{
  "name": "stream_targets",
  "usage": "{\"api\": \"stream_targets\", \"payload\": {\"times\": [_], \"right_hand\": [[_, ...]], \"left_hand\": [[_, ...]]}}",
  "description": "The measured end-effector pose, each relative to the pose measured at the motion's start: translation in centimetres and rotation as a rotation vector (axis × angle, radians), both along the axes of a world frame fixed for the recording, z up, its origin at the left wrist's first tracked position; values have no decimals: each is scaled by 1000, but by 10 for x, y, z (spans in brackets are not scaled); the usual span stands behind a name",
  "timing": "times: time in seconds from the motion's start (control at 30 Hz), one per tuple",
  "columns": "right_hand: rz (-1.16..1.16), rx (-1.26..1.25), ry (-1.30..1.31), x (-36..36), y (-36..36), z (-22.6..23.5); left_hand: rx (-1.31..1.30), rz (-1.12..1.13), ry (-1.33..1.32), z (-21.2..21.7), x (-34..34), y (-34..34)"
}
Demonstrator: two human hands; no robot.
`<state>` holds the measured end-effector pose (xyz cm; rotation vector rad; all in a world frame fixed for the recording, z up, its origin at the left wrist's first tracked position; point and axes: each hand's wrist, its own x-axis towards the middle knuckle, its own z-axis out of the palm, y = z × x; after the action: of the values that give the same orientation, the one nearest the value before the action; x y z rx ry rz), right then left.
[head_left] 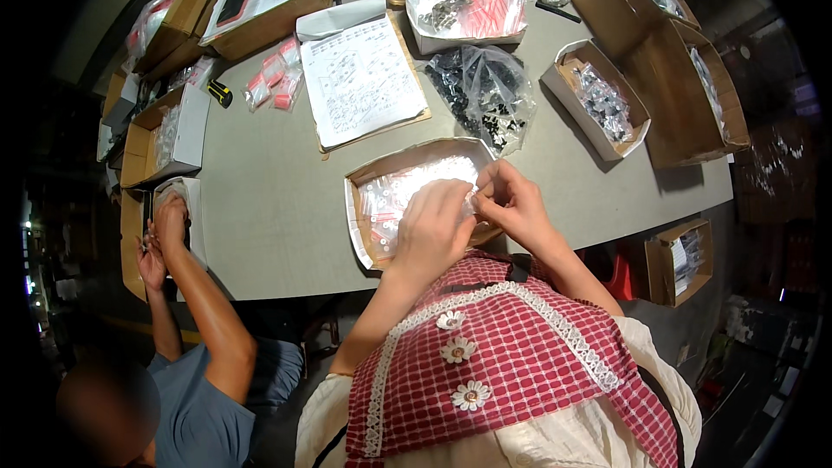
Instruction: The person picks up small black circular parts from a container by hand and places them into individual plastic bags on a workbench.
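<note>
Over a shallow cardboard box [354,218] at the table's front edge, my two hands meet with fingertips close together. A small clear plastic bag [471,204] shows in part between them, mostly hidden by fingers. My left hand [436,224] is closed on its left side, the back of the hand facing up. With thumb and forefinger pinched, my right hand [513,205] grips it from the right. Many small clear bags [381,199] with red strips and little white round pieces fill the box below.
Beyond the box lie a handwritten sheet [360,78], a bag of black parts [485,95] and a box of red-edged bags [468,17]. Right stands a narrow box of bagged parts [598,104]. At left, a co-worker's hands [169,225] reach into a box, near a yellow cutter [220,94].
</note>
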<state>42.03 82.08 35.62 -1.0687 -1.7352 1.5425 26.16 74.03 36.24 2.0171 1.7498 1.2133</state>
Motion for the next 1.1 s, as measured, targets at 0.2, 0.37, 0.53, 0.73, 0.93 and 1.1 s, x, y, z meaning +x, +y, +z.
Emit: {"api": "stream_targets", "payload": {"times": [0.2, 0.37, 0.53, 0.73, 0.93, 1.1], "right_hand": [[-84, 100, -113, 13, 33, -20], [-91, 633, -644, 22, 85, -47], [58, 737, -720, 15, 81, -71], [-15, 606, -616, 41, 87, -94], [-252, -366, 127, 58, 89, -77], [-83, -477, 277, 50, 49, -17]], "left_hand": [[-4, 68, -67, -23, -6, 0], [-18, 62, -105, -21, -4, 2], [-31, 79, -129, -23, -7, 0], [-58, 94, -173, -27, -6, -3], [-104, 93, -231, -28, -3, -1], [-75, 31, -243, -26, -1, -1]]}}
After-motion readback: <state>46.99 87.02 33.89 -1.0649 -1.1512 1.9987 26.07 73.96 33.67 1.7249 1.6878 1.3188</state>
